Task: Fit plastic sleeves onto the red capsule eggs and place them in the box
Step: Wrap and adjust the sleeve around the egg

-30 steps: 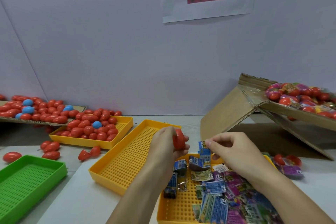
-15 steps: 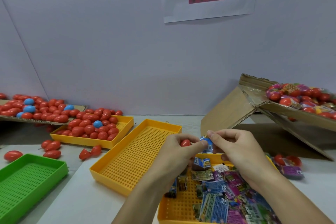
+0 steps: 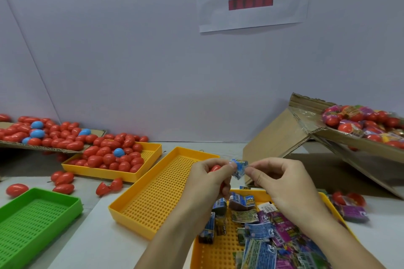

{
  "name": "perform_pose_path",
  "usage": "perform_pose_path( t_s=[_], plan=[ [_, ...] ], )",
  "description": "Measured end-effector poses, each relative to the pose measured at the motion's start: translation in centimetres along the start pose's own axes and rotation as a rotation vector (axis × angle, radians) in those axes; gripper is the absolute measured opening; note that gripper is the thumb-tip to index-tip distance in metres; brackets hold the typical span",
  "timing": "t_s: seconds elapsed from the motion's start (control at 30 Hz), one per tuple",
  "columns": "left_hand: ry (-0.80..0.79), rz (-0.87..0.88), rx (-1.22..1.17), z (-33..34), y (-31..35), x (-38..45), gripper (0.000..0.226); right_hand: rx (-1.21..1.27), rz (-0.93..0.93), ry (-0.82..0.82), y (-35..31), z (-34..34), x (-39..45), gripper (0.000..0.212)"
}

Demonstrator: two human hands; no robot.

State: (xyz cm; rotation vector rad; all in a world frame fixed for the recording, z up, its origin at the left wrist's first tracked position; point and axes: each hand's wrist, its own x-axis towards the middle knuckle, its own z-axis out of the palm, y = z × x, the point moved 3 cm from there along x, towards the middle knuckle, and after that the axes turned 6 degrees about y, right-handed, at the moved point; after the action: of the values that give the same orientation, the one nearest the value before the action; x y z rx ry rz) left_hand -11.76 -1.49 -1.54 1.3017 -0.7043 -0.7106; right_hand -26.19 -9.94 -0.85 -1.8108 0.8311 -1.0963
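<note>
Between the two hands, above the near edge of the trays, a small blue printed plastic sleeve (image 3: 238, 167) is stretched: the left hand (image 3: 209, 183) pinches one edge with thumb and forefinger, the right hand (image 3: 282, 183) pinches the other. The sleeve looks crumpled and glossy, blue with pale print. The left hand's lower fingers also curl round a red capsule egg (image 3: 215, 168), of which only the rounded top shows above the knuckles.

Under the hands sits a yellow tray (image 3: 220, 255) heaped with flat sleeves (image 3: 262, 244) in blue, purple and green. Just to its left lies a second yellow perforated tray (image 3: 159, 199), then a green tray (image 3: 32, 220). Farther left, a yellow tray (image 3: 150, 155) and a cardboard sheet (image 3: 96, 132) hold bare red eggs (image 3: 105, 157) with a few blue ones. At right, a tilted cardboard box (image 3: 306, 113) holds sleeved eggs (image 3: 363, 122).
</note>
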Motion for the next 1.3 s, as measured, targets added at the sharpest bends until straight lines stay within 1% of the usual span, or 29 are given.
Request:
perform_pose_path(
  t_s=[0.1,0.23,0.3,0.4,0.53,0.6,0.7,0.77,0.83,0.9,1.0,1.1,1.2,1.3],
  plan=[
    [-0.066,-0.042,-0.049,0.2,0.2,-0.1,0.008,-0.017,-0.025,-0.017,-0.2,0.2,-0.1,0.015],
    [-0.16,-0.038,-0.014,0.6,0.2,-0.4,0.007,-0.023,-0.037,-0.074,-0.2,0.4,-0.1,0.007],
    [-0.185,-0.032,0.004,0.6,0.3,-0.5,0.006,0.006,-0.018,-0.077,0.0,0.4,0.0,0.007],
    [-0.19,-0.012,0.063,0.6,0.3,-0.5,0.007,0.043,0.033,-0.02,0.5,0.3,0.1,0.006],
    [-0.182,-0.002,0.077,0.7,0.3,-0.6,0.012,-0.004,0.034,0.079,0.9,0.5,0.2,0.007],
    [-0.179,0.001,0.078,0.8,0.3,-0.6,0.014,-0.045,-0.022,0.064,0.7,0.6,0.0,0.022],
    [-0.176,0.02,0.134,0.7,0.3,-0.5,0.021,-0.148,-0.184,-0.081,-0.1,1.1,-0.4,0.055],
    [-0.179,0.052,0.22,0.6,0.2,-0.5,0.023,-0.211,-0.284,-0.134,-0.5,1.4,-0.7,0.064],
    [-0.184,0.085,0.307,0.7,0.2,-0.6,0.024,-0.227,-0.344,-0.132,-0.8,1.5,-0.8,0.063],
    [-0.196,0.101,0.343,0.7,0.2,-0.6,0.024,-0.18,-0.349,-0.104,-0.8,1.3,-0.7,0.06],
    [-0.217,0.095,0.332,0.7,0.3,-0.7,0.024,-0.101,-0.298,-0.034,-0.5,0.8,-0.5,0.055],
    [-0.239,0.099,0.263,0.7,0.5,-0.8,0.02,-0.023,-0.254,0.013,-0.4,0.8,-0.5,0.046],
    [-0.285,0.106,0.243,0.7,0.6,-1.0,0.029,0.058,-0.208,0.021,-0.4,0.8,-0.4,0.044],
    [-0.285,0.12,0.286,0.7,0.6,-1.1,0.027,0.148,-0.168,0.006,-0.4,0.7,-0.3,0.042]
  ],
)
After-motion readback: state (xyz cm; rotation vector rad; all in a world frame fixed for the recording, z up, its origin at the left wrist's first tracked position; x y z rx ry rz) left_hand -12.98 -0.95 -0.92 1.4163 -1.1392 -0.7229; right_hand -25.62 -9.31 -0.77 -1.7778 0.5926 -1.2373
